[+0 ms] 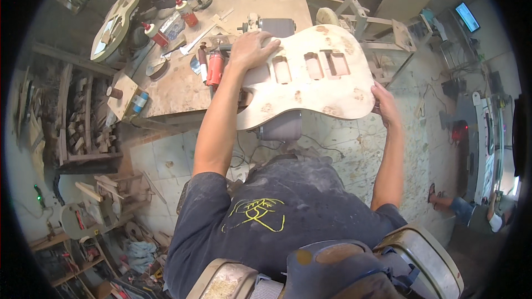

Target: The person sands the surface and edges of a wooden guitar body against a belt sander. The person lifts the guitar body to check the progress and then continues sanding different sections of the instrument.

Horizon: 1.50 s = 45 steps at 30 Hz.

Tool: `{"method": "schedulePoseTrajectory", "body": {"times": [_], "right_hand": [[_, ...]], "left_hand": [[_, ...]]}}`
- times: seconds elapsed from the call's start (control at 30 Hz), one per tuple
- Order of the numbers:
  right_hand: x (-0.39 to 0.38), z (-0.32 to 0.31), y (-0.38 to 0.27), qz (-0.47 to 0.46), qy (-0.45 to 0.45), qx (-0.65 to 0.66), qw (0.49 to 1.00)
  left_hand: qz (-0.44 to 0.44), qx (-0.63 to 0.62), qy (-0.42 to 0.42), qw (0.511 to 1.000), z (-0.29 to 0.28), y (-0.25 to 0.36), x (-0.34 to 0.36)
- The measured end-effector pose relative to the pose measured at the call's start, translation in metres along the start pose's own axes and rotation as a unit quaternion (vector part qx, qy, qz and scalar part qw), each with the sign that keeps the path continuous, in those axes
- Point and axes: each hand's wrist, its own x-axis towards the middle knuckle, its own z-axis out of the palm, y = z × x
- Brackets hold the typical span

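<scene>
Dust coats a tan wooden workbench (260, 0) at whose right end a pale wooden guitar body (296, 84) partly hides a grey cylinder (280, 126); contact between them cannot be told. A bare right hand (387, 106) holds the body's right edge, fingertips concealed underneath, while the bare left hand (254, 50) lies over its left part, grip unclear. Labels on two red-and-white plastic bottles (157, 35) are too small to read.

Charcoal cloth T-shirt (316, 202); short sleeves (206, 191), pale dust smeared over front. Thin yellow line-drawn emblem (257, 214) marks chest. Dark blue-grey respirator mask (332, 271), scuffed, carries two boxy beige filter housings (424, 257); grey woven strap (267, 289) shows beside left one.
</scene>
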Motion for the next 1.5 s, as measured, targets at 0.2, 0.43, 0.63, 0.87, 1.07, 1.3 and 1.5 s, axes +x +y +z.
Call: {"method": "schedulePoseTrajectory", "body": {"times": [0.2, 0.43, 0.63, 0.87, 1.07, 1.3, 1.5], "right_hand": [[0.003, 0.055, -0.012, -0.061, -0.040, -0.051, 0.996], [0.095, 0.119, -0.023, -0.230, -0.041, -0.242, 0.942], [0.125, 0.189, -0.049, -0.348, -0.001, -0.339, 0.874], [0.132, 0.223, -0.059, -0.357, -0.057, -0.268, 0.893], [0.124, 0.234, -0.053, -0.361, -0.018, -0.315, 0.877], [0.105, 0.241, -0.047, -0.331, 0.014, -0.316, 0.889], [0.099, 0.236, -0.035, -0.326, 0.029, -0.310, 0.892]], "left_hand": [[-0.158, 0.043, -0.114, 0.980, -0.041, -0.023, -0.034], [-0.187, -0.074, -0.146, 0.969, -0.071, -0.063, -0.084], [-0.242, -0.104, -0.136, 0.955, -0.083, -0.104, -0.129], [-0.244, -0.192, -0.094, 0.946, -0.088, -0.132, -0.153], [-0.246, -0.130, -0.106, 0.955, -0.106, -0.117, -0.156], [-0.218, -0.116, -0.121, 0.961, -0.109, -0.131, -0.163], [-0.198, -0.104, -0.141, 0.964, -0.099, -0.145, -0.159]]}}
